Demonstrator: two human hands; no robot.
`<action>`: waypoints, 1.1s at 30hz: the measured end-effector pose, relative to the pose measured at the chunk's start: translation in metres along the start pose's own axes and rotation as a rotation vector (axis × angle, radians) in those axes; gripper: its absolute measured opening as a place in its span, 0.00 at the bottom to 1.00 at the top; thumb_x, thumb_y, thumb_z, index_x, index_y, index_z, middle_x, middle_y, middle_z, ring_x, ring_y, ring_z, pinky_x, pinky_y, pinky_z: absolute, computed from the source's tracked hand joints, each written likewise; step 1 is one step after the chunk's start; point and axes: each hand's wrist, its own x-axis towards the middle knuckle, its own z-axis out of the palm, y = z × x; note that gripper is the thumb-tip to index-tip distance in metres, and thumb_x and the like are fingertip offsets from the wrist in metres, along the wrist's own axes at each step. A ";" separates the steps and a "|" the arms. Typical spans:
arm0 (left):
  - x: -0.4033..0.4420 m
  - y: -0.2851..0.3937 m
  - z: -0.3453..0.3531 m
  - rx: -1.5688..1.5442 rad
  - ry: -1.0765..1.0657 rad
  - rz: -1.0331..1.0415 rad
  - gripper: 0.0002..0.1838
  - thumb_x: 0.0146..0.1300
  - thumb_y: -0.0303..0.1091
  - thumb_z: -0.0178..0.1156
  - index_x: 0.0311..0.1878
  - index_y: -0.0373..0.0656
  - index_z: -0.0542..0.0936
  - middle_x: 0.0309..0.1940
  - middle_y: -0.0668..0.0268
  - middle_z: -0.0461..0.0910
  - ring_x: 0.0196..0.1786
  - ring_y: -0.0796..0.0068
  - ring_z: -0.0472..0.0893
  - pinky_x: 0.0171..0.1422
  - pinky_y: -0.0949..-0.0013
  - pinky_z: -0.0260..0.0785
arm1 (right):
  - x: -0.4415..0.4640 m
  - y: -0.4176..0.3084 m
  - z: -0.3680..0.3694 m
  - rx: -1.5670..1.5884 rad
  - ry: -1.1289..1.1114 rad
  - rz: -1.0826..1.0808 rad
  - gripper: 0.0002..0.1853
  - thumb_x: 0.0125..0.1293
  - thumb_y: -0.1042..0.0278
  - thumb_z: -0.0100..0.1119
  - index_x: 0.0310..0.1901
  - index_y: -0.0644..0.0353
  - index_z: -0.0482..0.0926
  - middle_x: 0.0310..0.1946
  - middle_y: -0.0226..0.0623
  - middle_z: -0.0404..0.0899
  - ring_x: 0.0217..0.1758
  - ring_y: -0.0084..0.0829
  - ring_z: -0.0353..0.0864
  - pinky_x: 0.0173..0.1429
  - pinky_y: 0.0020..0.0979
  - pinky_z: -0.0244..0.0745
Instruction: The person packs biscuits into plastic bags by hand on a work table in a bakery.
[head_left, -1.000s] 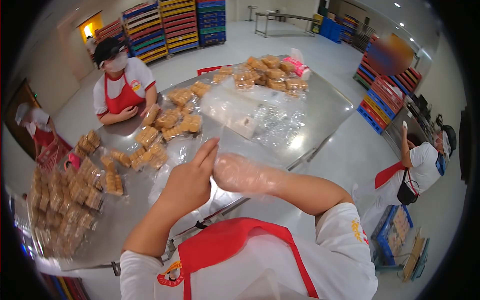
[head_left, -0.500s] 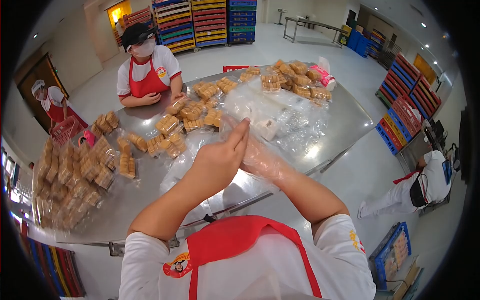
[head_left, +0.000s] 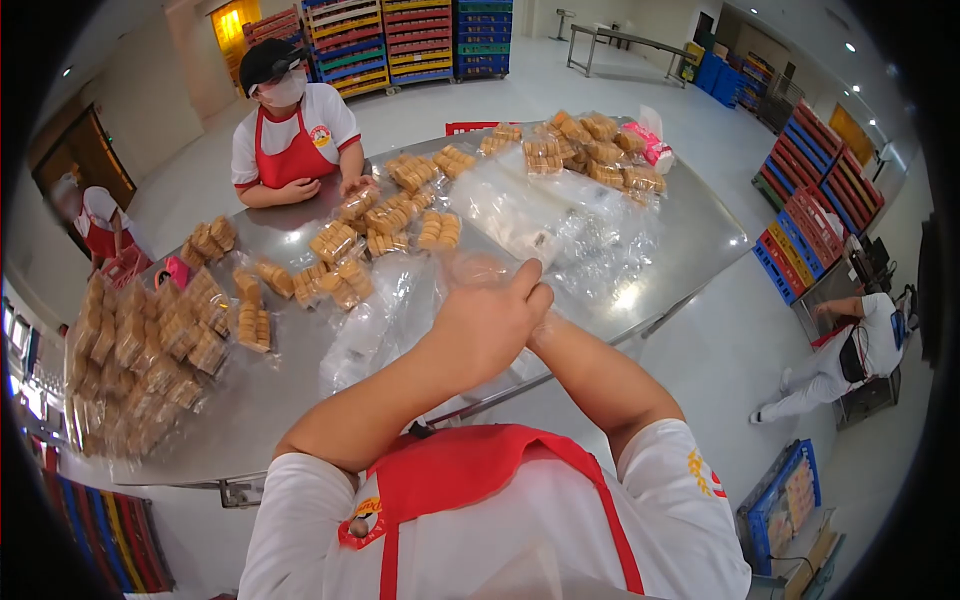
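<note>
Left hand (head_left: pixel 488 325) pinches clear plastic (head_left: pixel 541 328) already over the right hand (head_left: pixel 473 268) (its grip hidden); packs (head_left: pixel 408 212) lie filled; flat bags (head_left: pixel 512 212) remain.

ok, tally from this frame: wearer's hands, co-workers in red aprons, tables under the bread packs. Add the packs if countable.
Wearer's hands (left hand, right hand): 2
Aproned co-workers: 3
Table: 1
Total: 6
Bread packs overlap too much to count.

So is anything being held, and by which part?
A clear bag, over the right hand; the left hand seems to grip it near that wrist, exact hold unclear.
</note>
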 end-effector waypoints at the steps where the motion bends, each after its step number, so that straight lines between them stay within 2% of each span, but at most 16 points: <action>1: -0.001 -0.001 -0.004 -0.003 0.025 0.011 0.20 0.51 0.26 0.58 0.51 0.37 0.78 0.64 0.53 0.72 0.30 0.61 0.84 0.35 0.61 0.77 | -0.002 0.005 -0.002 0.072 0.033 0.034 0.37 0.68 0.69 0.56 0.75 0.66 0.52 0.75 0.55 0.54 0.80 0.47 0.52 0.81 0.38 0.49; 3: -0.007 -0.001 -0.008 -0.010 0.073 0.025 0.16 0.51 0.27 0.58 0.45 0.39 0.79 0.62 0.53 0.74 0.30 0.61 0.83 0.35 0.61 0.77 | -0.008 0.013 -0.001 0.199 0.098 0.095 0.37 0.68 0.69 0.56 0.75 0.66 0.52 0.76 0.54 0.53 0.80 0.46 0.51 0.81 0.37 0.49; 4: -0.009 -0.002 -0.005 0.029 0.069 -0.004 0.15 0.51 0.27 0.58 0.44 0.38 0.80 0.62 0.52 0.74 0.29 0.60 0.83 0.35 0.61 0.77 | -0.008 0.004 -0.010 -0.269 0.140 0.013 0.35 0.69 0.69 0.55 0.74 0.66 0.53 0.76 0.53 0.54 0.80 0.45 0.52 0.81 0.36 0.50; 7: -0.011 -0.005 0.015 0.076 0.087 -0.078 0.15 0.50 0.27 0.58 0.43 0.35 0.81 0.63 0.50 0.73 0.29 0.60 0.83 0.35 0.62 0.77 | -0.027 0.026 -0.001 -0.227 0.069 -0.063 0.32 0.70 0.70 0.53 0.74 0.65 0.56 0.75 0.50 0.56 0.78 0.44 0.57 0.79 0.35 0.55; 8: -0.010 -0.005 0.030 0.044 0.123 -0.104 0.15 0.50 0.27 0.58 0.43 0.33 0.81 0.63 0.48 0.72 0.29 0.60 0.83 0.35 0.62 0.78 | -0.027 0.027 -0.002 -0.098 0.001 0.049 0.32 0.70 0.70 0.53 0.74 0.64 0.56 0.74 0.50 0.57 0.77 0.43 0.58 0.79 0.35 0.56; 15: -0.001 0.047 0.040 0.105 -0.215 0.085 0.20 0.53 0.27 0.58 0.48 0.25 0.79 0.66 0.37 0.68 0.33 0.56 0.85 0.37 0.61 0.80 | -0.012 0.011 0.002 -0.087 -0.066 -0.013 0.31 0.71 0.67 0.54 0.73 0.62 0.59 0.73 0.52 0.59 0.76 0.46 0.59 0.78 0.37 0.58; 18: -0.005 0.066 0.042 -0.110 -0.193 0.098 0.21 0.54 0.26 0.57 0.51 0.25 0.77 0.62 0.39 0.72 0.33 0.53 0.85 0.37 0.61 0.80 | -0.007 0.007 0.006 -0.096 -0.096 -0.057 0.30 0.71 0.66 0.55 0.72 0.62 0.60 0.72 0.53 0.60 0.76 0.48 0.59 0.77 0.38 0.59; 21: -0.005 0.060 0.033 -0.456 -0.328 0.005 0.20 0.57 0.27 0.57 0.53 0.28 0.76 0.57 0.43 0.75 0.39 0.47 0.83 0.45 0.58 0.79 | -0.010 0.005 0.007 -0.124 -0.140 -0.102 0.30 0.71 0.65 0.55 0.72 0.61 0.61 0.71 0.54 0.61 0.75 0.49 0.60 0.77 0.39 0.60; 23: -0.017 0.039 0.010 -0.684 -0.071 0.142 0.20 0.58 0.26 0.55 0.56 0.35 0.76 0.54 0.48 0.77 0.54 0.46 0.79 0.61 0.54 0.72 | -0.017 0.004 0.002 -0.117 -0.155 -0.128 0.30 0.71 0.64 0.55 0.72 0.60 0.62 0.70 0.54 0.62 0.75 0.50 0.60 0.76 0.40 0.61; 24: -0.025 0.023 0.015 -0.544 0.152 -0.127 0.22 0.58 0.24 0.55 0.57 0.36 0.75 0.55 0.51 0.77 0.61 0.48 0.74 0.66 0.52 0.66 | -0.023 0.005 0.001 -0.096 -0.148 -0.139 0.30 0.71 0.64 0.56 0.72 0.60 0.62 0.70 0.55 0.62 0.75 0.50 0.60 0.76 0.40 0.61; 25: -0.041 -0.010 0.016 -0.621 0.400 -0.231 0.21 0.59 0.24 0.56 0.57 0.35 0.75 0.55 0.49 0.76 0.59 0.47 0.74 0.66 0.51 0.64 | -0.030 0.004 -0.003 -0.045 -0.134 -0.137 0.31 0.70 0.62 0.57 0.72 0.60 0.62 0.70 0.55 0.62 0.75 0.51 0.59 0.76 0.41 0.60; 26: -0.043 -0.041 0.012 -0.293 0.573 -0.465 0.21 0.60 0.25 0.57 0.58 0.36 0.75 0.55 0.49 0.76 0.59 0.46 0.73 0.65 0.51 0.64 | -0.036 0.003 -0.007 0.007 -0.121 -0.137 0.32 0.70 0.61 0.58 0.72 0.60 0.62 0.71 0.55 0.62 0.76 0.52 0.58 0.77 0.42 0.59; 28: -0.059 -0.086 0.015 -0.126 0.612 -0.685 0.15 0.66 0.33 0.59 0.52 0.34 0.77 0.47 0.52 0.78 0.50 0.50 0.77 0.56 0.55 0.68 | -0.046 -0.028 -0.020 0.007 -0.161 0.036 0.38 0.68 0.59 0.61 0.75 0.60 0.56 0.75 0.53 0.56 0.78 0.51 0.55 0.79 0.44 0.54; 29: -0.071 -0.100 0.023 -0.305 0.542 -0.803 0.14 0.67 0.35 0.60 0.48 0.34 0.79 0.41 0.54 0.80 0.44 0.56 0.79 0.50 0.59 0.72 | -0.048 -0.034 -0.018 0.005 -0.159 0.035 0.44 0.63 0.55 0.67 0.76 0.58 0.55 0.75 0.53 0.55 0.78 0.52 0.54 0.80 0.44 0.51; 32: -0.091 -0.111 0.041 -1.064 0.200 -0.938 0.11 0.67 0.38 0.63 0.38 0.38 0.79 0.26 0.69 0.77 0.28 0.78 0.76 0.33 0.71 0.69 | -0.052 -0.052 -0.027 0.088 -0.215 0.012 0.47 0.60 0.56 0.71 0.76 0.56 0.55 0.76 0.51 0.55 0.79 0.52 0.54 0.81 0.43 0.50; 33: -0.091 -0.105 0.039 -1.064 0.330 -0.939 0.11 0.67 0.37 0.61 0.33 0.39 0.78 0.20 0.71 0.73 0.23 0.82 0.73 0.29 0.75 0.65 | -0.056 -0.052 -0.027 0.116 -0.211 -0.012 0.48 0.59 0.57 0.72 0.76 0.55 0.54 0.75 0.50 0.56 0.78 0.51 0.56 0.79 0.43 0.54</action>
